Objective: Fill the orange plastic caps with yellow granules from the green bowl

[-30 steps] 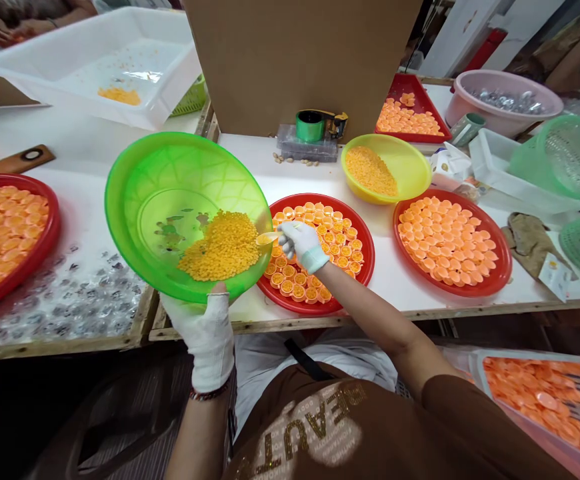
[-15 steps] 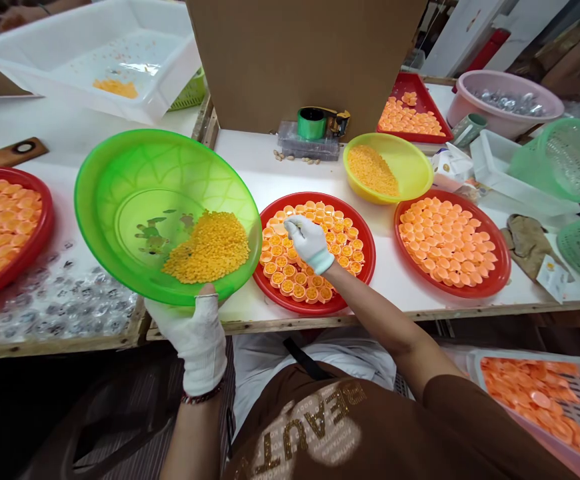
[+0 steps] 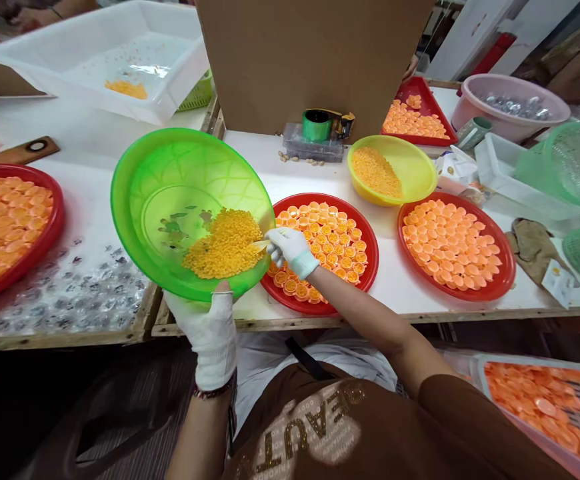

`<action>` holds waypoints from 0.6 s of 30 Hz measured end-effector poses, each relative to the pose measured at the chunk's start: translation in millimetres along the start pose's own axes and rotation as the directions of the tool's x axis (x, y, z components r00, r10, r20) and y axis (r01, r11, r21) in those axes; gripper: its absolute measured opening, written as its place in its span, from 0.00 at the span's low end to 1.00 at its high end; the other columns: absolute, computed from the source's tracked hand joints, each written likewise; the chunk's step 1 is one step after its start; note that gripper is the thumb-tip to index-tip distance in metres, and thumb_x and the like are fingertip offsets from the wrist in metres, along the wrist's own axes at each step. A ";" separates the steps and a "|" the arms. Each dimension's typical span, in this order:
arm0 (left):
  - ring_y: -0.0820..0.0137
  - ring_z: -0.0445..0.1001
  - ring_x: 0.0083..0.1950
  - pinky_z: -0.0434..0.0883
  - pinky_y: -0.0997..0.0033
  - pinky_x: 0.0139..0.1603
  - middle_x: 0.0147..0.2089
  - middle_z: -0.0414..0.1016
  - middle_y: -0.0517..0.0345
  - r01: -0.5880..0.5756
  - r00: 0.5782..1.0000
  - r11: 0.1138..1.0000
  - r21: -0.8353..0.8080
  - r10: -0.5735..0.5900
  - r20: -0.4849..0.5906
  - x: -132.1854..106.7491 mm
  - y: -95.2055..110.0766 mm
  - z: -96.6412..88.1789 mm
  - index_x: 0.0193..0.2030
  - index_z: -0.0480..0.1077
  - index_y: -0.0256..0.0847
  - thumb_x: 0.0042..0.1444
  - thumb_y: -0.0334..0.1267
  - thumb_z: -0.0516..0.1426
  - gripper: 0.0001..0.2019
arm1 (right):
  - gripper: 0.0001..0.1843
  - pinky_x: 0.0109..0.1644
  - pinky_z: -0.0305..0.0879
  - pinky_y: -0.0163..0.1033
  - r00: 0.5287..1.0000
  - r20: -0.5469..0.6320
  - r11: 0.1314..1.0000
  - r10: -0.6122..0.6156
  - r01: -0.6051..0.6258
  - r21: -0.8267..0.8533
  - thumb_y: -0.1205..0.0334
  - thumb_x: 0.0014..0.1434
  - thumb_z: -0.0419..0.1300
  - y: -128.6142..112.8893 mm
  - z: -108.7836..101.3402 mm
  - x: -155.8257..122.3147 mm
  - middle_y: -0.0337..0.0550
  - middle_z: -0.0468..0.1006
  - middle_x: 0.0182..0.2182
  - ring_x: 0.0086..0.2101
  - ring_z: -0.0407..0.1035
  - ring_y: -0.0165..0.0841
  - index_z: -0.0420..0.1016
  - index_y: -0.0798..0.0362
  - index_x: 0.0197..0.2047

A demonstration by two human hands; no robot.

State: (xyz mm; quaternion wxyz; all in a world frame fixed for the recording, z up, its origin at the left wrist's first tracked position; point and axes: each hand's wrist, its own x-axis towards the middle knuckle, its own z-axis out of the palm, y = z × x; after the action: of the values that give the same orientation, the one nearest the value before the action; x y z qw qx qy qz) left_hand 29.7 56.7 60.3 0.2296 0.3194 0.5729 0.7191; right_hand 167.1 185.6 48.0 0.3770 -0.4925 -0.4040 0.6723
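My left hand [image 3: 210,333], in a white glove with a bare thumb tip, grips the near rim of a tilted green plastic bowl [image 3: 145,180]. A heap of small yellow pellets [image 3: 225,243] lies in the bowl's lower right part. My right hand [image 3: 290,250], gloved too, is closed at the bowl's right rim. It pinches a small pale scoop [image 3: 259,246] whose tip meets the pellets; its full shape is hidden. Below and right of that hand is a round red tray [image 3: 373,267] with rows of small orange cups [image 3: 327,248], many with yellow inside.
Another red tray [image 3: 507,280] of orange pieces stands at right, with a yellow bowl [image 3: 420,170] of pellets behind it. At left are a red tray [image 3: 59,213] and clear wrapped pieces [image 3: 85,293]. A cardboard panel [image 3: 305,67] stands at the back.
My right hand has moved left from above the orange cups to the green bowl, bringing the scoop to the pellets. The green bowl appears shifted slightly right.
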 end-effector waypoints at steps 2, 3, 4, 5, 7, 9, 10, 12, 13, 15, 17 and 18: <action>0.58 0.70 0.68 0.70 0.51 0.69 0.72 0.65 0.44 0.001 1.000 1.000 0.008 -0.001 -0.007 1.5 -0.7 -4.4 0.68 0.61 0.42 0.46 0.36 0.70 0.41 | 0.09 0.16 0.57 0.29 1.000 0.002 0.996 0.021 -0.021 0.088 0.57 0.65 0.61 -2.8 -7.7 1.9 0.32 0.73 0.21 0.17 0.63 0.23 0.72 0.53 0.35; 0.58 0.71 0.68 0.70 0.51 0.69 0.72 0.65 0.46 0.000 1.000 1.000 0.017 0.000 -0.014 2.5 -0.8 -7.2 0.68 0.62 0.43 0.47 0.35 0.70 0.41 | 0.09 0.16 0.57 0.28 1.000 -0.006 0.994 0.020 -0.019 0.107 0.57 0.65 0.61 -4.6 -11.8 2.6 0.32 0.73 0.21 0.17 0.63 0.23 0.72 0.53 0.36; 0.58 0.71 0.68 0.69 0.50 0.70 0.72 0.66 0.47 -0.004 1.000 1.000 0.027 0.004 -0.023 3.5 -0.8 -10.1 0.68 0.62 0.44 0.47 0.35 0.70 0.41 | 0.09 0.16 0.57 0.28 1.000 -0.020 0.994 0.007 -0.005 0.109 0.57 0.65 0.61 -6.5 -15.6 3.0 0.32 0.72 0.22 0.17 0.63 0.23 0.72 0.53 0.36; 0.58 0.70 0.68 0.67 0.50 0.71 0.71 0.66 0.47 -0.013 0.999 0.999 0.038 0.015 -0.035 4.6 -0.7 -13.1 0.68 0.63 0.44 0.48 0.35 0.70 0.40 | 0.09 0.17 0.57 0.29 0.999 -0.042 0.995 -0.019 0.023 0.093 0.57 0.65 0.61 -8.0 -18.9 3.1 0.33 0.73 0.22 0.18 0.63 0.23 0.72 0.53 0.37; 0.57 0.70 0.68 0.65 0.48 0.73 0.70 0.68 0.46 -0.038 0.997 0.997 0.063 0.042 -0.065 6.9 0.2 -18.4 0.66 0.65 0.42 0.48 0.36 0.70 0.38 | 0.09 0.18 0.58 0.30 0.991 -0.086 0.994 -0.105 0.105 -0.001 0.57 0.66 0.60 -9.1 -23.9 2.9 0.34 0.73 0.23 0.19 0.65 0.24 0.73 0.53 0.37; 0.56 0.70 0.69 0.64 0.47 0.74 0.70 0.68 0.46 -0.061 0.995 0.996 0.073 0.066 -0.076 8.7 1.3 -22.2 0.66 0.65 0.42 0.49 0.36 0.70 0.38 | 0.10 0.21 0.60 0.31 0.971 -0.100 0.967 -0.219 0.202 -0.157 0.56 0.67 0.57 -6.6 -27.0 2.8 0.35 0.73 0.24 0.20 0.65 0.25 0.72 0.52 0.36; 0.57 0.69 0.69 0.63 0.47 0.75 0.70 0.67 0.47 -0.071 0.994 0.995 0.076 0.076 -0.074 9.3 1.8 -23.4 0.67 0.64 0.43 0.49 0.35 0.70 0.38 | 0.11 0.24 0.62 0.32 0.955 -0.087 0.934 -0.284 0.255 -0.249 0.56 0.68 0.56 -4.0 -28.0 3.0 0.35 0.73 0.25 0.22 0.66 0.26 0.72 0.51 0.35; 0.57 0.69 0.70 0.62 0.47 0.76 0.71 0.67 0.48 -0.083 0.994 0.993 0.082 0.089 -0.066 10.0 2.0 -24.7 0.68 0.64 0.44 0.50 0.35 0.70 0.38 | 0.12 0.32 0.65 0.34 0.910 -0.015 0.824 -0.415 0.369 -0.429 0.56 0.68 0.55 2.4 -29.6 3.5 0.35 0.72 0.26 0.26 0.68 0.28 0.72 0.51 0.35; 0.57 0.69 0.69 0.61 0.47 0.76 0.71 0.67 0.49 -0.087 0.994 0.992 0.087 0.093 -0.065 10.0 1.7 -24.8 0.68 0.64 0.44 0.50 0.35 0.70 0.38 | 0.11 0.36 0.66 0.36 0.881 0.031 0.756 -0.471 0.422 -0.501 0.57 0.69 0.55 5.3 -30.3 3.6 0.35 0.73 0.27 0.28 0.69 0.29 0.73 0.50 0.35; 0.57 0.70 0.69 0.62 0.46 0.75 0.71 0.67 0.49 -0.088 0.994 0.991 0.105 0.095 -0.061 9.8 0.4 -24.6 0.68 0.64 0.44 0.50 0.35 0.70 0.38 | 0.10 0.41 0.66 0.38 0.829 0.095 0.644 -0.551 0.494 -0.584 0.58 0.68 0.55 8.8 -31.0 2.9 0.38 0.76 0.30 0.33 0.70 0.31 0.74 0.50 0.37; 0.57 0.70 0.68 0.63 0.45 0.75 0.70 0.68 0.48 -0.093 0.994 0.990 0.104 0.099 -0.052 9.3 -0.9 -23.4 0.67 0.65 0.44 0.51 0.36 0.70 0.37 | 0.11 0.43 0.67 0.39 0.801 0.083 0.615 -0.593 0.517 -0.596 0.57 0.69 0.54 8.0 -30.4 1.1 0.39 0.78 0.33 0.34 0.71 0.32 0.75 0.51 0.40; 0.57 0.70 0.68 0.64 0.45 0.74 0.70 0.68 0.48 -0.094 0.994 0.991 0.091 0.098 -0.046 8.8 -1.3 -22.3 0.67 0.65 0.44 0.51 0.36 0.70 0.36 | 0.12 0.43 0.67 0.39 0.794 0.060 0.624 -0.605 0.519 -0.584 0.56 0.70 0.54 6.2 -29.3 0.0 0.40 0.78 0.33 0.34 0.71 0.32 0.75 0.51 0.41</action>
State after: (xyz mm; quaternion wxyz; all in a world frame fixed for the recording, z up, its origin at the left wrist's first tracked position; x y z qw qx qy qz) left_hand 7.5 48.0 57.7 0.1656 0.3382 0.5940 0.7109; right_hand 194.8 188.2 36.8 0.4299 -0.4770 -0.6921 0.3297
